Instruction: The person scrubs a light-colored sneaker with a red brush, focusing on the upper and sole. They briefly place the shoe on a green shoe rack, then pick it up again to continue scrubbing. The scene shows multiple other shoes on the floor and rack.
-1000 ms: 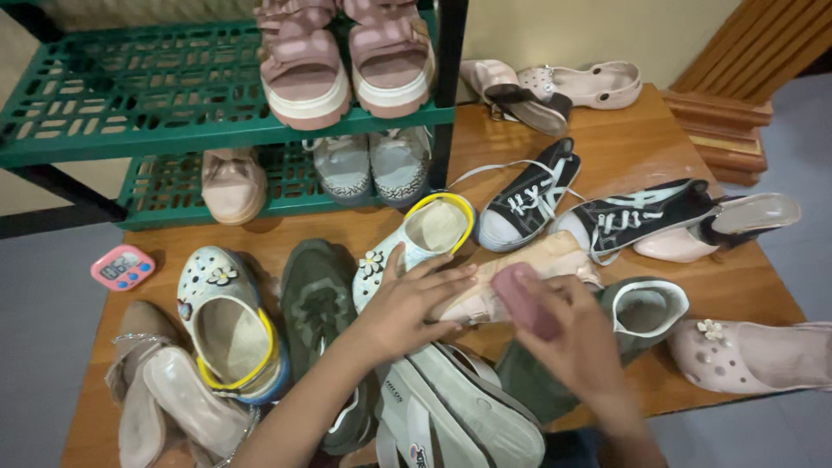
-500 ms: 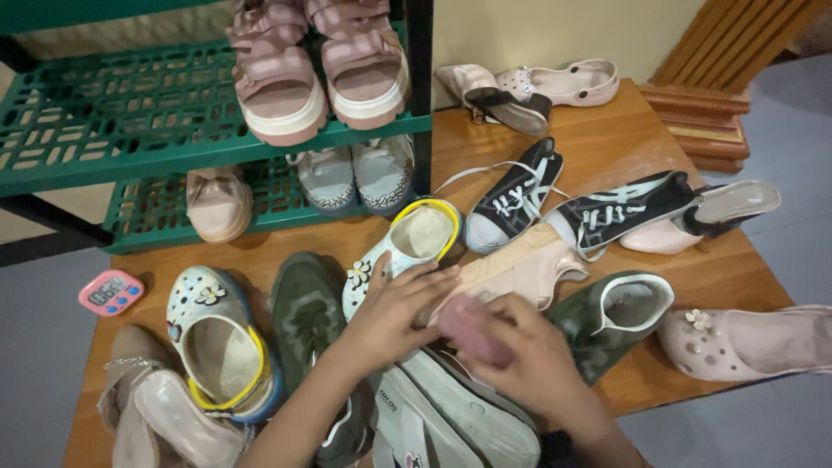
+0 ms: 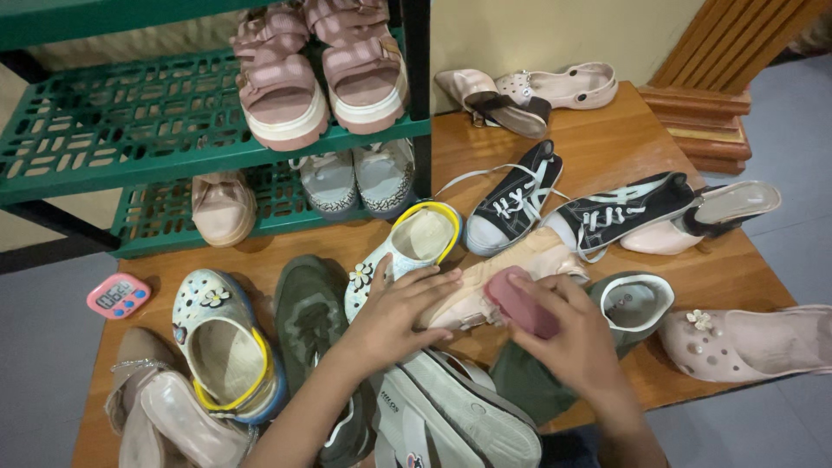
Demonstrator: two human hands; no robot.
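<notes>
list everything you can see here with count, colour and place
rack: 1, green, back left
platform sandals: 2, pink, upper shelf
sneakers: 2, grey, lower shelf
flat shoe: 1, beige, lower shelf
lace-up sneakers: 2, black and white, table centre right
clogs: 2, white with yellow rim, front left and centre
timer: 1, pink, left edge
table: 1, wooden
pale shoe: 1, peach, under both hands
brush: 1, pink, in right grip
left hand: on the pale shoe
right hand: holding the brush
</notes>
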